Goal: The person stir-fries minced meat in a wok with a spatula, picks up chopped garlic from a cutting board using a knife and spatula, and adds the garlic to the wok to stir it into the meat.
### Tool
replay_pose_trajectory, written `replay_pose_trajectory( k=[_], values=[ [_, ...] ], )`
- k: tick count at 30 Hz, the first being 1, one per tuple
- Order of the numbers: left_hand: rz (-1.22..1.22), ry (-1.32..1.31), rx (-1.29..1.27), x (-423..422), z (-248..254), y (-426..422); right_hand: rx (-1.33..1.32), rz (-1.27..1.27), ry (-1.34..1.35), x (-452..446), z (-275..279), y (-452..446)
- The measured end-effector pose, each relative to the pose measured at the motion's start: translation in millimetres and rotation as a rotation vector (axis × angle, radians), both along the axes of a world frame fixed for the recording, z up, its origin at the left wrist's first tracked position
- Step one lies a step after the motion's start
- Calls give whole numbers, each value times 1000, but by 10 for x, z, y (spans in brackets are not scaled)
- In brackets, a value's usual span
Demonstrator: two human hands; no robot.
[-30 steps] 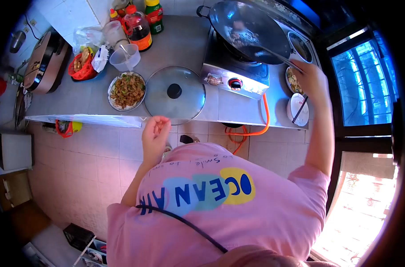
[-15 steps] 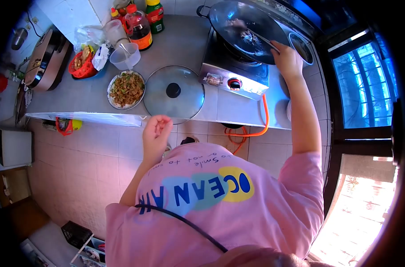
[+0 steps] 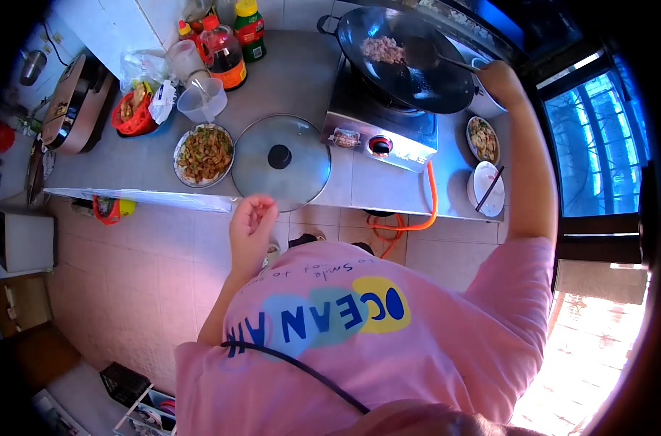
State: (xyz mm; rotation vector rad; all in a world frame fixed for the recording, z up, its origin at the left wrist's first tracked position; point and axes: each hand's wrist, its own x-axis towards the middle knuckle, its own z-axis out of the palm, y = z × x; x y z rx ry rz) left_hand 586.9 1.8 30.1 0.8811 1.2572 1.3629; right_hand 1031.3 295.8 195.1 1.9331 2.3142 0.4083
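Note:
My right hand point(image 3: 499, 81) is closed around the handle of a spatula point(image 3: 458, 63), at the right rim of a black wok point(image 3: 436, 86). The spatula's blade lies inside the wok, just right of a clump of pale pink minced meat point(image 3: 382, 50). Under the wok is a silver gas stove point(image 3: 363, 129) with a round knob. My left hand point(image 3: 250, 231) hovers by the counter's front edge, fingers curled in and nothing visible in them. Close to it lies a glass lid point(image 3: 301, 178) with a black knob, flat on the counter.
A plate of cooked food point(image 3: 205, 154) sits left of the lid. Behind are a clear plastic tub point(image 3: 199, 102), a sauce bottle point(image 3: 225, 54) and a red basket point(image 3: 133, 116). Right of the stove stand a dish of food point(image 3: 483, 139) and a white bowl point(image 3: 483, 190) with chopsticks. An orange hose point(image 3: 433, 196) hangs down in front.
My right hand has moved right and slightly up with the spatula. The meat now forms a clump at the wok's upper left. The dish and bowl at right have come into view. My left hand barely moved.

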Motion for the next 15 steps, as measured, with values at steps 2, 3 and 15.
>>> replay_pose_trajectory(
  k=[2,3,15],
  values=[
    [24,10,-2,8,-25,-23,-304,-289,447,182,203,120],
    [53,0,-35,-4,-78,-52,-311,-639,901,176,287,74],
    [112,17,-41,-63,-157,-113,233,-12,326,-419,-507,-78]
  ],
)
